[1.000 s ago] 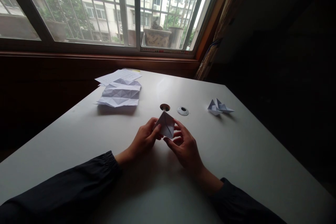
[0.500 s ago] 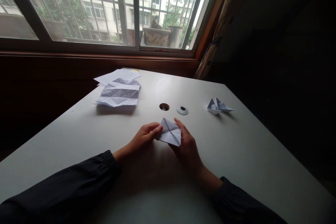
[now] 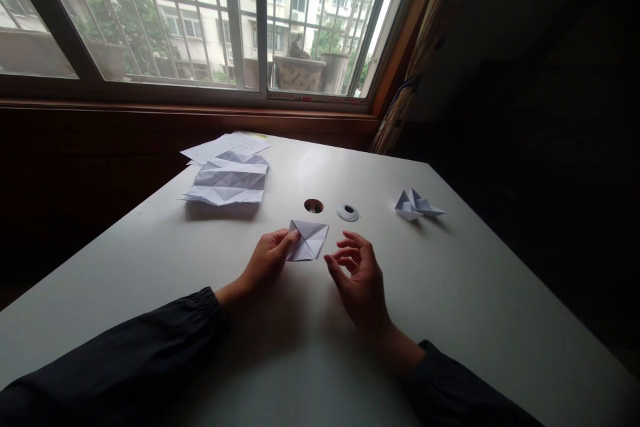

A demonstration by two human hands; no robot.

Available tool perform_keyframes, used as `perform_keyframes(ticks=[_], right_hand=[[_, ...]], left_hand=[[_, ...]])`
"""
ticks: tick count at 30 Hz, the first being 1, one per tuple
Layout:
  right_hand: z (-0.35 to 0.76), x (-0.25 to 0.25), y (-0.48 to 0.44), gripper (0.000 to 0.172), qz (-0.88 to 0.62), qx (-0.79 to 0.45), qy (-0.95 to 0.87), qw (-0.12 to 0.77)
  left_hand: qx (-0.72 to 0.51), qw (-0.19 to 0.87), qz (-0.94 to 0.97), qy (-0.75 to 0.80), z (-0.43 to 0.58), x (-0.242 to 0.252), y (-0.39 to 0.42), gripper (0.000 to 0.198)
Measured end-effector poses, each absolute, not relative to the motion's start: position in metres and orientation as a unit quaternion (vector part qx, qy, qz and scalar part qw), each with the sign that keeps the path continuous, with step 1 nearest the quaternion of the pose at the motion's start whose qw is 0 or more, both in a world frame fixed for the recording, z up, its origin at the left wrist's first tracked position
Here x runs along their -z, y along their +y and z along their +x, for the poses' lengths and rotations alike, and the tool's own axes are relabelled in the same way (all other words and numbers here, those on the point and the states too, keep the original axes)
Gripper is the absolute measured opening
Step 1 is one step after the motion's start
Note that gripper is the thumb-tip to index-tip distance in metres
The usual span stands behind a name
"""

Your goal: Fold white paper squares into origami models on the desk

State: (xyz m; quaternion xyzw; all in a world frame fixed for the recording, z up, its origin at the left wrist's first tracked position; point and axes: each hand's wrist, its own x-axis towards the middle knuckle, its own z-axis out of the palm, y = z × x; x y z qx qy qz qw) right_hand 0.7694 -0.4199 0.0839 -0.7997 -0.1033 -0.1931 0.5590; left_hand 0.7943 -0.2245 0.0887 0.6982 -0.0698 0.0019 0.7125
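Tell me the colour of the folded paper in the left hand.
The folded paper is white with pale grey creases, best seen in the head view.

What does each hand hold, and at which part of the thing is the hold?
The left hand has the folded paper in its grip at the paper's left corner, with the fingertips. The right hand holds nothing.
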Motion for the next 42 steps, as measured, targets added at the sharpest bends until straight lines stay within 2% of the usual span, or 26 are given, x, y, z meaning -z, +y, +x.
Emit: perform_keyframes(ticks=[2, 7, 10, 13, 16, 18, 22, 23, 28, 33, 36, 42], right_hand=[[0.769, -0.083, -0.42, 0.056, -0.799, 0.172, -0.135, 0.56], [0.767, -0.081, -0.418, 0.096, -0.837, 0.165, -0.22, 0.473], [0.766, -0.083, -0.418, 0.102, -0.857, 0.188, -0.222, 0.426], [0.766, -0.087, -0.419, 0.101, -0.859, 0.17, -0.213, 0.432], [0.766, -0.089, -0.42, 0.091, -0.855, 0.149, -0.201, 0.454], [0.766, -0.092, -0.42, 0.077, -0.846, 0.144, -0.203, 0.472], [0.767, -0.097, -0.419, 0.031, -0.838, 0.145, -0.204, 0.485], [0.767, -0.098, -0.419, 0.025, -0.841, 0.146, -0.198, 0.482], [0.764, -0.097, -0.415, 0.028, -0.846, 0.147, -0.174, 0.482], [0.768, -0.089, -0.413, 0.08, -0.854, 0.115, -0.208, 0.463], [0.771, -0.087, -0.413, 0.096, -0.851, 0.098, -0.25, 0.452], [0.767, -0.097, -0.417, 0.071, -0.829, 0.06, -0.275, 0.483]], left_hand=[[0.009, 0.719, 0.692, -0.064, 0.795, -0.089, -0.224, 0.048], [0.046, 0.705, 0.693, -0.144, 0.793, -0.097, -0.224, 0.042], [0.076, 0.721, 0.666, -0.174, 0.791, -0.098, -0.225, 0.037], [0.089, 0.739, 0.647, -0.165, 0.79, -0.099, -0.226, 0.037], [0.104, 0.736, 0.645, -0.175, 0.789, -0.101, -0.225, 0.039], [0.104, 0.731, 0.646, -0.194, 0.789, -0.103, -0.224, 0.04], [0.084, 0.71, 0.663, -0.224, 0.787, -0.102, -0.225, 0.037], [0.074, 0.702, 0.673, -0.22, 0.787, -0.101, -0.225, 0.035], [-0.013, 0.688, 0.709, -0.155, 0.786, -0.094, -0.229, 0.033], [-0.017, 0.639, 0.741, -0.206, 0.783, -0.1, -0.23, 0.026], [-0.007, 0.649, 0.728, -0.222, 0.782, -0.103, -0.229, 0.035], [0.014, 0.684, 0.698, -0.211, 0.784, -0.101, -0.228, 0.055]])
